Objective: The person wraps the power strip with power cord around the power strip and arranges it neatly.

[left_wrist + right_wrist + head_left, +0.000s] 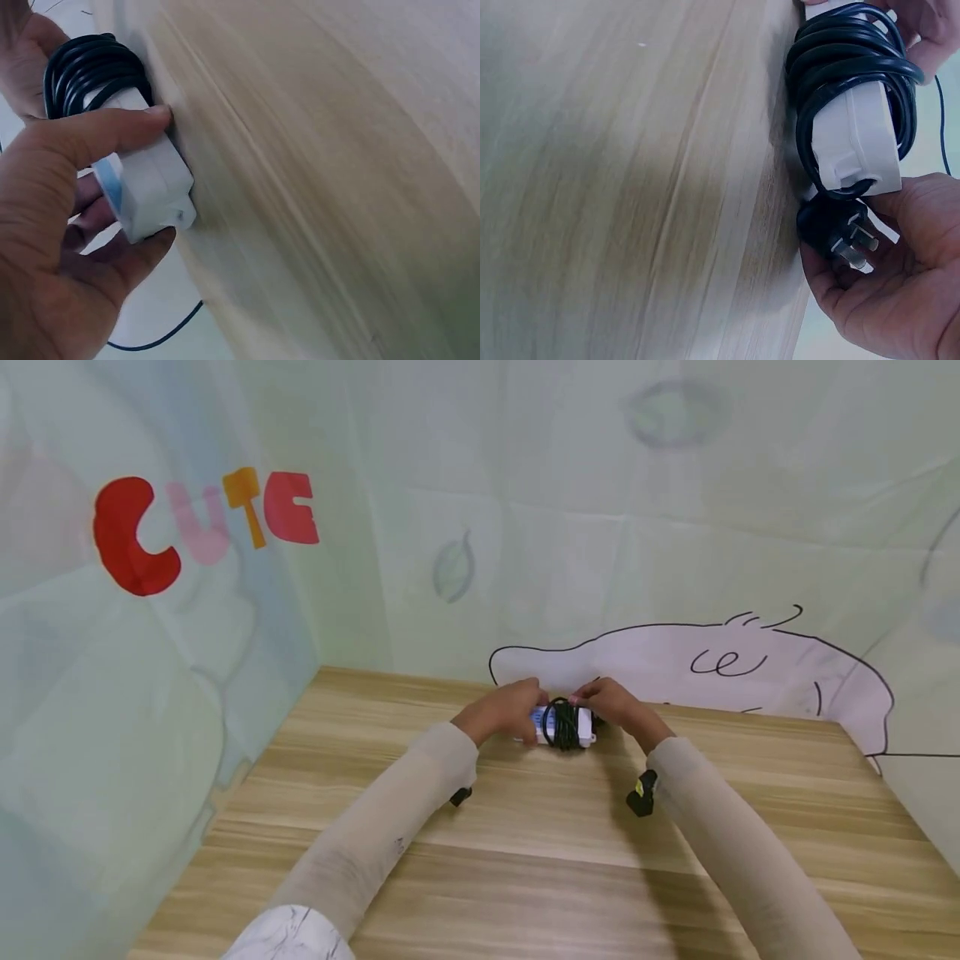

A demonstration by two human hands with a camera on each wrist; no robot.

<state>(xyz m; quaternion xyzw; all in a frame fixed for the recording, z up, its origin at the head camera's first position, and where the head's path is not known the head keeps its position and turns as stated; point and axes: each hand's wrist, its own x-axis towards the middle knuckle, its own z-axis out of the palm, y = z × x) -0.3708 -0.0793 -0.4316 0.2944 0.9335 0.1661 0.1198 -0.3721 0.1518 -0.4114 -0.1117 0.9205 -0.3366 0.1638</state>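
Observation:
A white power strip (586,727) lies near the table's back edge, with its black cord (564,724) wound round it in several turns. My left hand (506,708) grips one end; the thumb (124,133) lies across the white casing (154,180) and the fingers curl beneath. At the other end, my right hand (617,703) holds the black plug (832,225) in its curled fingers (825,289). The plug's metal prongs (855,247) point toward the palm. My right thumb is close to the strip's end, and whether it touches the casing is hard to tell.
The wood-grain table (525,877) meets a printed cloth backdrop (420,510) at its back and left. Black wrist devices (641,793) hang below both sleeves. The dark line (157,345) in the left wrist view is part of the backdrop drawing.

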